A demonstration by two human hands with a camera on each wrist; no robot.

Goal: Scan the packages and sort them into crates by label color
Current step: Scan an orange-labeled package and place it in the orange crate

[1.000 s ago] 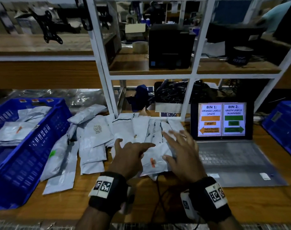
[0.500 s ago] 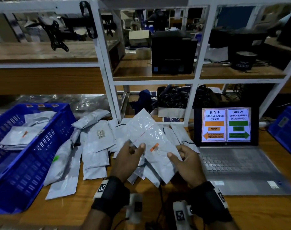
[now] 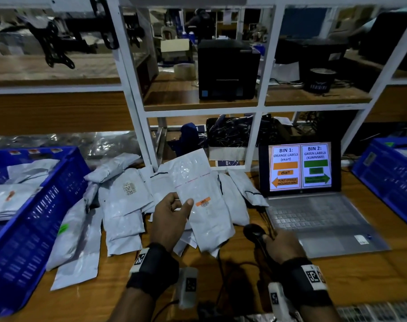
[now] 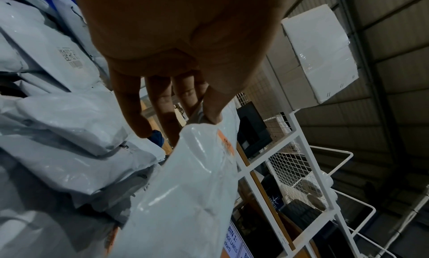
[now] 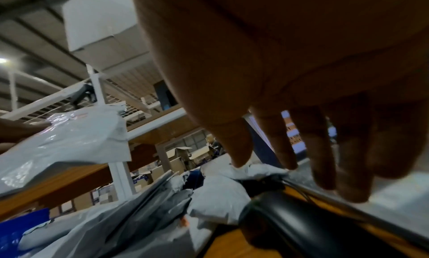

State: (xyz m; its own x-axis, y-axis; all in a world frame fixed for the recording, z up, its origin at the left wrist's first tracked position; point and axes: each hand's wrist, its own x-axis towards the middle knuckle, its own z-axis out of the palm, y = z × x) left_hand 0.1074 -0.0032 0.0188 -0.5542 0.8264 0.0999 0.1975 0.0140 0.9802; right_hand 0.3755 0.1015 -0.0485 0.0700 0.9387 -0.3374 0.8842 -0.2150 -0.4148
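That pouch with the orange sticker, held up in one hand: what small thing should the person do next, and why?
Probably close the right hand around the black scanner on the table and lift it toward the pouch. The left hand pinches the pouch up with its orange label facing out, while the right hand's fingers are over the scanner, with no grip yet visible.

Laptop screen [image 3: 300, 167] reads "BIN 1: ORANGE LABELS (ekart)" beside "BIN 2: GREEN LABELS", with "ekart" on its orange tag.

Right hand [image 3: 281, 246] let go of the package [image 3: 204, 203] and dropped onto the scanner [image 3: 255, 235] beside the laptop [image 3: 314, 219]; left hand [image 3: 170, 219] now holds it alone.
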